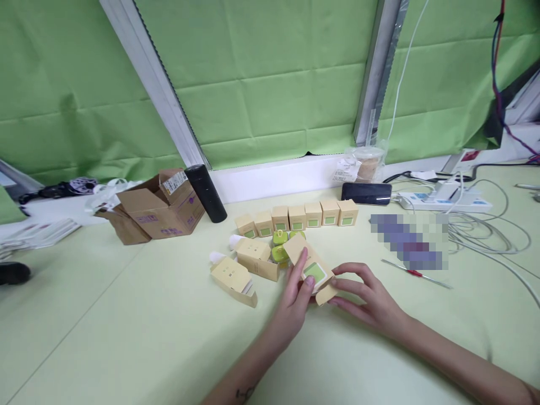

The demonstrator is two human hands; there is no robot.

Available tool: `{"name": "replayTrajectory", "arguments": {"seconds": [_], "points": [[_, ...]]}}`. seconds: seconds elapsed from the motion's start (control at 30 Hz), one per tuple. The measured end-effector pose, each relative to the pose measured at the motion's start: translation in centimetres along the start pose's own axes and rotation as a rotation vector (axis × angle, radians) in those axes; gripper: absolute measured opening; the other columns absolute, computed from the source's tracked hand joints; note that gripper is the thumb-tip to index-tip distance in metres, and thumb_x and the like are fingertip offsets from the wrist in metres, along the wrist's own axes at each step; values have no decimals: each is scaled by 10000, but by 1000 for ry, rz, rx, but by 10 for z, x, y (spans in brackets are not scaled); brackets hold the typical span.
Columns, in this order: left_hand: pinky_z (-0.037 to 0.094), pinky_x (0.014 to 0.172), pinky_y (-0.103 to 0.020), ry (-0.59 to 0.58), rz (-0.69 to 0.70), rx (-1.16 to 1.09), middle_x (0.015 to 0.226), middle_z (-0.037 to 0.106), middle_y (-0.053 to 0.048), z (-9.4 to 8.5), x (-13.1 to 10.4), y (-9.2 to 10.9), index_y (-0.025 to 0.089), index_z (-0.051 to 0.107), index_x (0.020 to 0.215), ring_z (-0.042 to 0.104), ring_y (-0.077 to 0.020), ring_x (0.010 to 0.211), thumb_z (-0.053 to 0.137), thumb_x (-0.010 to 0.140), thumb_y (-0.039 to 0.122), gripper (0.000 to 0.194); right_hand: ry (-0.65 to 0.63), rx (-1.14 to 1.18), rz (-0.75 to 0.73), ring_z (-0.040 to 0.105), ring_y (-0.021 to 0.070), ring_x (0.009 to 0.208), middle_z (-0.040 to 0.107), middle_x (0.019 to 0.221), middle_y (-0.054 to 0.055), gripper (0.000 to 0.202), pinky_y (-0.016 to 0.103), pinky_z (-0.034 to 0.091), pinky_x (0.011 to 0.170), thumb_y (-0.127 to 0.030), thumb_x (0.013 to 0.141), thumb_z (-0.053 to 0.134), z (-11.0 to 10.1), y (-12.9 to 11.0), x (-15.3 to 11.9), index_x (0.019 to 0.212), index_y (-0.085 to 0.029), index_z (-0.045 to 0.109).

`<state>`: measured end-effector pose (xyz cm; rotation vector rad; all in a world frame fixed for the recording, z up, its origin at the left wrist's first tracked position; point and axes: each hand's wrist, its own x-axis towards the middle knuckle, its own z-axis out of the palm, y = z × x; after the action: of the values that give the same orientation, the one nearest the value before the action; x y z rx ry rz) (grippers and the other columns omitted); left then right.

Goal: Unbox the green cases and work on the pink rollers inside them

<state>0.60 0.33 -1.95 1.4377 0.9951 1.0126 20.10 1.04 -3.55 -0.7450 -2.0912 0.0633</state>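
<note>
A small tan box with a green label (315, 273) is tilted in my left hand (297, 291), thumb on its front. My right hand (366, 293) has its fingertips at the box's lower right end, pinching around the open flap (325, 294). Behind the held box are several green items (280, 254). Two opened tan boxes (231, 275) (257, 256) lie to the left, each with a white piece sticking out at the far end. A row of several upright tan boxes (297, 217) stands farther back.
An open cardboard box (169, 211) and a black cylinder (206, 193) stand at the back left. Back right are a black phone (366, 193), a plastic-wrapped container (366, 165), a power strip (447, 201) and coiled cables. A red-banded thin tool (415, 273) lies on the right.
</note>
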Motion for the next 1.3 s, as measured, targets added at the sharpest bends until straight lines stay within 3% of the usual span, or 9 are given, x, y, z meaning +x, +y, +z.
{"name": "replayTrajectory", "arguments": {"seconds": [0.3, 0.53, 0.67, 0.83, 0.93, 1.03, 1.1, 1.2, 1.3], "points": [[346, 1061, -436, -32, -35, 25, 1503, 235, -41, 3, -3, 4, 317, 225, 1436, 241, -276, 1364, 388, 900, 493, 587, 60, 27, 47, 585, 214, 946, 560, 1011, 80, 253, 365, 538, 763, -180, 862, 574, -1, -2, 3, 1098, -260, 525], [465, 961, -407, -89, -32, 4, 1486, 201, -56, 4, -6, 4, 354, 208, 1432, 396, -281, 1254, 419, 893, 478, 592, -9, 197, 234, 586, 207, 909, 572, 1030, 85, 303, 353, 543, 716, -242, 889, 550, 1, -1, 4, 1176, -254, 452], [529, 865, -416, -168, -93, -146, 1475, 222, -81, 8, -6, -2, 357, 122, 1446, 551, -236, 1065, 427, 895, 468, 639, 9, 192, 208, 597, 193, 833, 570, 955, 68, 188, 296, 535, 594, -255, 891, 546, 4, -1, 2, 1071, -253, 492], [520, 864, -408, -186, -65, -202, 1418, 347, -112, 13, -7, -2, 300, 59, 1462, 516, -258, 1114, 482, 879, 439, 734, 32, 286, 218, 587, 189, 824, 544, 945, 65, 145, 300, 532, 613, -301, 894, 538, 2, -2, -1, 1025, -249, 505], [518, 853, -410, -114, -17, -237, 1473, 238, -102, 11, -7, 0, 357, -140, 1428, 512, -244, 1111, 459, 894, 417, 804, 20, 436, 255, 580, 193, 817, 536, 925, 65, 202, 332, 537, 657, -410, 925, 438, -2, 5, 5, 990, -238, 523], [497, 885, -419, -58, 65, -215, 1486, 132, -117, 9, -7, 0, 394, -286, 1353, 497, -242, 1136, 602, 819, 328, 1038, 96, 440, 479, 576, 167, 731, 526, 861, 34, 239, 335, 541, 639, -419, 953, 347, -1, 22, 26, 1009, -233, 486], [460, 936, -424, -88, 102, -107, 1429, 200, -131, 7, -7, -1, 348, -110, 1402, 474, -250, 1163, 647, 774, 257, 987, 92, 387, 544, 577, 175, 779, 536, 900, 41, 233, 331, 536, 632, -400, 927, 425, 7, 38, 48, 1071, -223, 471], [405, 988, -429, -164, 117, 124, 1297, 320, -120, 5, -8, -3, 253, 211, 1317, 454, -250, 1174, 636, 754, 183, 708, -26, 344, 516, 590, 181, 839, 582, 988, 59, 259, 346, 511, 725, -396, 855, 551, 27, 58, 80, 1022, -200, 574], [417, 953, -435, -200, 159, 284, 1219, 369, -110, 4, -10, -7, 247, 213, 1212, 477, -239, 1131, 620, 751, 152, 623, -115, 305, 489, 594, 195, 856, 617, 932, 47, 211, 353, 484, 769, -375, 774, 654, 46, 67, 98, 879, -192, 654]]}}
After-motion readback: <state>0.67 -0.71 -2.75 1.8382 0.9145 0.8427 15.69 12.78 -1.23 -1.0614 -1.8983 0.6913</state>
